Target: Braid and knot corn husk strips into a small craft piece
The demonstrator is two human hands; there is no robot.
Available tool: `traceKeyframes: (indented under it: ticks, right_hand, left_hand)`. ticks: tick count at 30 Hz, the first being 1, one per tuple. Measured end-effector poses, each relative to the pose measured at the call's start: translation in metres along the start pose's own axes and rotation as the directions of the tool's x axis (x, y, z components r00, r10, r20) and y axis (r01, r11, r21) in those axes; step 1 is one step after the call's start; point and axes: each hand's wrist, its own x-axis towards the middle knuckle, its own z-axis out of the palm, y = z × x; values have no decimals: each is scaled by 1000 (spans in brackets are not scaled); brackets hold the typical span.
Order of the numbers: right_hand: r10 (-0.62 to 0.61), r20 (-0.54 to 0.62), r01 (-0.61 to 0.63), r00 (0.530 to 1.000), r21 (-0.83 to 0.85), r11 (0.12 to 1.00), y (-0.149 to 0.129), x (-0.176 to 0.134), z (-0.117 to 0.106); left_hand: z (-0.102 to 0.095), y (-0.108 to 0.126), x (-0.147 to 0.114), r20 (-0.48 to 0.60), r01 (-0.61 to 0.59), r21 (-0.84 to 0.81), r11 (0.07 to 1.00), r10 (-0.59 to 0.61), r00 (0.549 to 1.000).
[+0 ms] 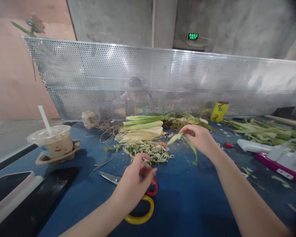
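My right hand [197,136] pinches a narrow green strip of corn husk [193,150] that droops on both sides of the fingertips. My left hand [136,182] hovers over the scissors [140,220], fingers loosely bent and apart, with nothing visible in them. The scissors lie on the blue table with one yellow and one red handle loop; the hand hides their middle. Just beyond it is a heap of thin, twisted greenish pieces [148,150]. Behind that heap rests a stack of flat husks [143,128], green at the back and pale yellow in front.
On the left stand a lidded drink cup [55,141] and dark flat devices [54,187]. A perforated metal screen [148,75] borders the back. Toward the right are a yellow roll [219,112], more green husks [261,131], a white tool [254,145] and a purple power strip [278,168].
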Motion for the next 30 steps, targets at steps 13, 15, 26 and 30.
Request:
traceKeyframes:
  ticks: [13, 15, 26, 30]
  right_hand:
    - [9, 461, 123, 888, -256, 959, -22, 48, 18]
    - [68, 430, 86, 900, -329, 940, -17, 69, 30]
    - [-8, 63, 50, 998, -704, 708, -27, 116, 67]
    - [-246, 183, 297, 952, -748, 593, -43, 128, 76]
  left_hand:
    - [-6, -15, 2, -115, -253, -18, 967, 249, 962]
    - [-9, -16, 2, -155, -272, -9, 962, 268, 951]
    - [-13, -20, -2, -162, -316, 561, 765, 476, 864]
    - [-14, -14, -4, 16, -441, 728, 525, 629, 777]
